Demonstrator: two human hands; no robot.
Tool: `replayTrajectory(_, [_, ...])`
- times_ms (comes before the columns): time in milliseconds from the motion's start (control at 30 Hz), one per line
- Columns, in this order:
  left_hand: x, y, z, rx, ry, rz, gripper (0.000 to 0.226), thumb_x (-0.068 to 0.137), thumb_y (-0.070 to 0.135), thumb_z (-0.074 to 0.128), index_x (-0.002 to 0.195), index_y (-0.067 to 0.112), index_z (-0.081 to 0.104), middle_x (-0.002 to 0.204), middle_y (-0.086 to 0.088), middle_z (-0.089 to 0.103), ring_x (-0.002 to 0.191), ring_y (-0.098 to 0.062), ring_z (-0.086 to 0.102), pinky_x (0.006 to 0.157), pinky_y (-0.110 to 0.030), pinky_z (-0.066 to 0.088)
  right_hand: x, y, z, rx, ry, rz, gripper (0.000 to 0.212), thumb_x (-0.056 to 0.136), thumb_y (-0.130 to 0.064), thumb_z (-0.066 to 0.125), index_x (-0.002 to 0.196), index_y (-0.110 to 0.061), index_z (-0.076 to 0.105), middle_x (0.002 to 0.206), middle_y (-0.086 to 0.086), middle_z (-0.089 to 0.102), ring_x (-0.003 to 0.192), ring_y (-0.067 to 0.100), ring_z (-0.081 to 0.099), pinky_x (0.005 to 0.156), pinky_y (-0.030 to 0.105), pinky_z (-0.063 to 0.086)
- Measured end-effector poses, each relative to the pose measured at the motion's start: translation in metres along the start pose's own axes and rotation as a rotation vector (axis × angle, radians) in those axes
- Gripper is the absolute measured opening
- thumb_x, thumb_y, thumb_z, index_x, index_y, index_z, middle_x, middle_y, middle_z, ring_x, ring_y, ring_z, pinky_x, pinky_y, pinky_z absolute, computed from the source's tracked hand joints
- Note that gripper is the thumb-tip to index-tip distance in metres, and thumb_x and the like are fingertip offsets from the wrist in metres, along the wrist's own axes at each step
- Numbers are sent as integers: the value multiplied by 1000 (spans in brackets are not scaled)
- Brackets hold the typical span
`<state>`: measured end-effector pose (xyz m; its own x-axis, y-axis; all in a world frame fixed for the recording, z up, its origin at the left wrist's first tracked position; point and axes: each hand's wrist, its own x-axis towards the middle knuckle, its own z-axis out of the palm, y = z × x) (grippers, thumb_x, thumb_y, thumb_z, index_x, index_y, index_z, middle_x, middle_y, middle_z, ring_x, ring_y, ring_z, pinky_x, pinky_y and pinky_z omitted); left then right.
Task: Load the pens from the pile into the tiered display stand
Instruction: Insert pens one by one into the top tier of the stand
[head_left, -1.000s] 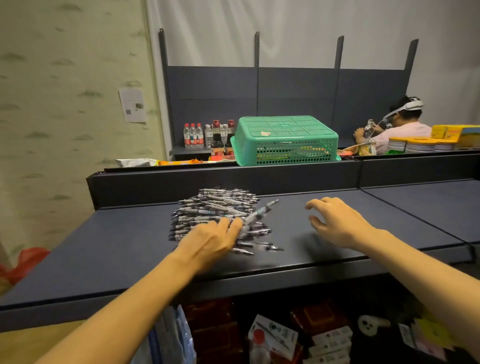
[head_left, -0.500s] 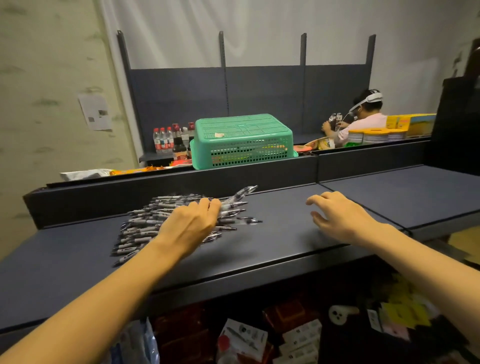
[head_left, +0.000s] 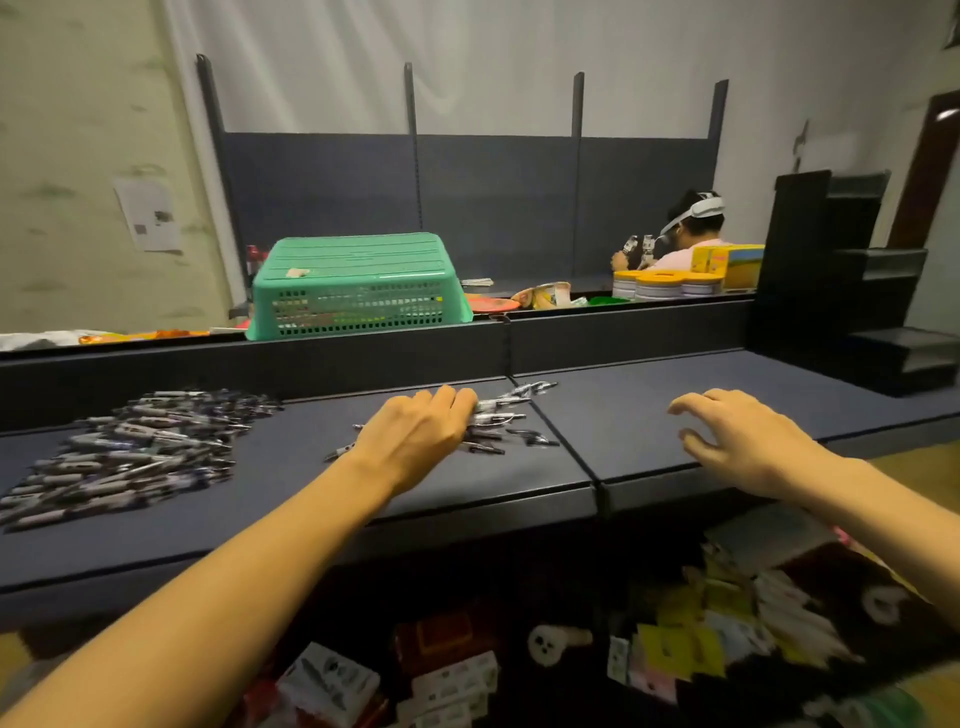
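Note:
The pile of pens lies on the dark shelf top at the left. My left hand rests palm down on a small bunch of pens, well to the right of the pile, fingers curled over them; their tips stick out past my fingers. My right hand hovers over the shelf farther right, fingers spread, holding nothing. The black tiered display stand stands at the far right end of the shelf.
A green basket sits upside down behind the shelf's raised back wall. Tins and yellow boxes line that back ledge, with a person seated beyond. Packaged goods fill the lower shelf.
My left hand has slid a small bunch of pens rightward away from the pile. The view has turned right, bringing the display stand into sight. My right hand keeps hovering, fingers apart.

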<state>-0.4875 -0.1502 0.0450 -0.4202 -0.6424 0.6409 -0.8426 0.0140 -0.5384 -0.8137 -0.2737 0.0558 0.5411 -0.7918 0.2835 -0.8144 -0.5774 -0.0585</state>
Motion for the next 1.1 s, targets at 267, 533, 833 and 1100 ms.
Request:
replayTrajectory(267, [86, 90, 52, -87, 52, 4, 29, 73, 17, 78, 85, 10, 53, 60, -5, 51, 39, -22, 47, 34, -24, 28, 0, 104, -3, 61, 12, 41, 38, 98, -33, 47, 135, -25, 46, 136, 0, 52, 122, 21, 49, 97, 37, 46])
replayTrajectory(533, [191, 141, 120, -174, 166, 10, 36, 71, 14, 77, 90, 11, 47, 63, -7, 55, 43, -24, 51, 34, -27, 36, 38, 209, 1, 70, -8, 55, 37, 97, -32, 50, 134, -26, 47, 131, 0, 55, 118, 18, 52, 97, 36, 46])
replayTrajectory(833, [302, 189, 180, -204, 209, -25, 29, 74, 18, 67, 92, 13, 46, 65, -6, 54, 44, -24, 50, 34, -27, 34, 91, 295, -4, 262, 4, 16, 32, 95, -31, 57, 126, -27, 55, 107, -7, 64, 95, 8, 62, 88, 31, 54])
replayTrajectory(1100, [369, 237, 208, -182, 287, -59, 41, 67, 15, 78, 95, 12, 48, 66, -5, 55, 44, -21, 49, 34, -27, 34, 128, 345, -7, 455, -32, -147, 35, 88, -37, 65, 122, -27, 59, 107, -5, 68, 92, 6, 65, 82, 21, 54])
